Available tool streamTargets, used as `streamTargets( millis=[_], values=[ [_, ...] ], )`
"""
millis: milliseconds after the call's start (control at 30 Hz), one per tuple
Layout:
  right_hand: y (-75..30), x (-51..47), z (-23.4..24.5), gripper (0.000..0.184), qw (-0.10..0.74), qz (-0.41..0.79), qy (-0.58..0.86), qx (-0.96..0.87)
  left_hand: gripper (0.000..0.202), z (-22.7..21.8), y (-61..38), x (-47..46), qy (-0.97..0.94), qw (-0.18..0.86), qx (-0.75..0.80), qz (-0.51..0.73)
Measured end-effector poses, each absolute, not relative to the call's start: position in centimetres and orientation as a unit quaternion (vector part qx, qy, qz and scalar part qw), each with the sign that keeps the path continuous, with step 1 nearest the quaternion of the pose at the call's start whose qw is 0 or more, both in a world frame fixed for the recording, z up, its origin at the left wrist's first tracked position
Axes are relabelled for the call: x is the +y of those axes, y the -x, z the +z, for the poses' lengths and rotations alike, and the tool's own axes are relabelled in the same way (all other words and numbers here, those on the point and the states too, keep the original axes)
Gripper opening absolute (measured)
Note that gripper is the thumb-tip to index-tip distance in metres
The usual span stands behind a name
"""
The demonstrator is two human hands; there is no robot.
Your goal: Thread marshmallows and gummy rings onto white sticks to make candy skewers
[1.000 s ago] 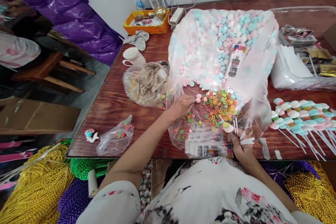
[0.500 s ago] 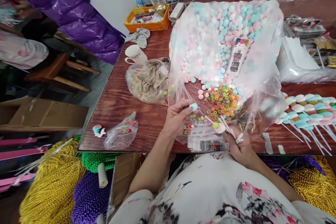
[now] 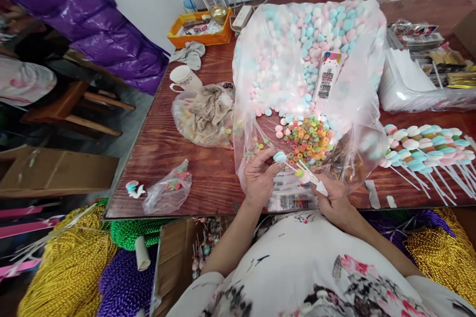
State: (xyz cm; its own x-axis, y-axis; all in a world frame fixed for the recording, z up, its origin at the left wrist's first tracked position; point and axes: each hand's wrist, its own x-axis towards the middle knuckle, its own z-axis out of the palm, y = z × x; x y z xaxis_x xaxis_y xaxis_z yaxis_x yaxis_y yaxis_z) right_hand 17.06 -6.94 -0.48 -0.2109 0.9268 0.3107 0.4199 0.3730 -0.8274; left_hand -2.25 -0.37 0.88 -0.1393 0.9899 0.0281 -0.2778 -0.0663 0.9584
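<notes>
Between the thumb and fingers of my left hand (image 3: 260, 178) is a pale blue candy (image 3: 279, 157), touching the tip of a white stick. My right hand (image 3: 333, 195) is closed on several white sticks (image 3: 310, 174); one carries a yellow-green ring and a pale pink piece. Just beyond my hands lies a heap of small orange and green candy rings (image 3: 308, 138). Behind it a big clear plastic bag (image 3: 273, 64) spills pink, white and blue candies. A printed label strip (image 3: 327, 77) rests on the bag. Flat printed packets (image 3: 292, 201) lie under my hands.
Finished-looking candy skewers (image 3: 424, 151) are piled at the right. A clear tub (image 3: 405, 96) of packets stands behind them. On the left are a mug (image 3: 185, 79), a bag with a crumpled cloth (image 3: 210, 109), a small candy bag (image 3: 171, 189) and an orange tray (image 3: 219, 37).
My left hand has brought the blue candy right to the stick tip, closer to my right hand. The sticks in my right hand have turned slightly. The camera view has shifted a little.
</notes>
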Motion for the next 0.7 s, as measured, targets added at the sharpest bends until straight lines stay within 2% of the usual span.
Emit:
streamTargets(
  millis=[233, 300, 433, 567, 700],
  values=[
    [-17.7, -6.9, -1.6, 0.05, 0.402, 0.292, 0.445, -0.745, 0.023, 0.3, 3.1, -0.6, -0.518, 0.388, 0.464, 0.606],
    [-18.1, -6.8, -1.6, 0.046, 0.401, 0.307, 0.435, -0.745, 0.02, 0.7, 3.2, -0.7, -0.544, 0.376, 0.451, 0.599],
    [-17.9, -6.6, -1.4, 0.02, 0.421, 0.351, 0.453, -0.703, 0.013, 1.4, 2.9, -1.2, -0.591, 0.348, 0.434, 0.584],
    [-16.4, -7.0, -1.6, 0.017, 0.418, 0.4, 0.45, -0.681, 0.009, 1.4, 2.6, -1.2, -0.605, 0.304, 0.438, 0.591],
    [-15.3, -7.2, -2.1, 0.016, 0.406, 0.424, 0.44, -0.679, 0.016, 1.1, 3.0, -0.7, -0.654, 0.242, 0.422, 0.579]
  ],
)
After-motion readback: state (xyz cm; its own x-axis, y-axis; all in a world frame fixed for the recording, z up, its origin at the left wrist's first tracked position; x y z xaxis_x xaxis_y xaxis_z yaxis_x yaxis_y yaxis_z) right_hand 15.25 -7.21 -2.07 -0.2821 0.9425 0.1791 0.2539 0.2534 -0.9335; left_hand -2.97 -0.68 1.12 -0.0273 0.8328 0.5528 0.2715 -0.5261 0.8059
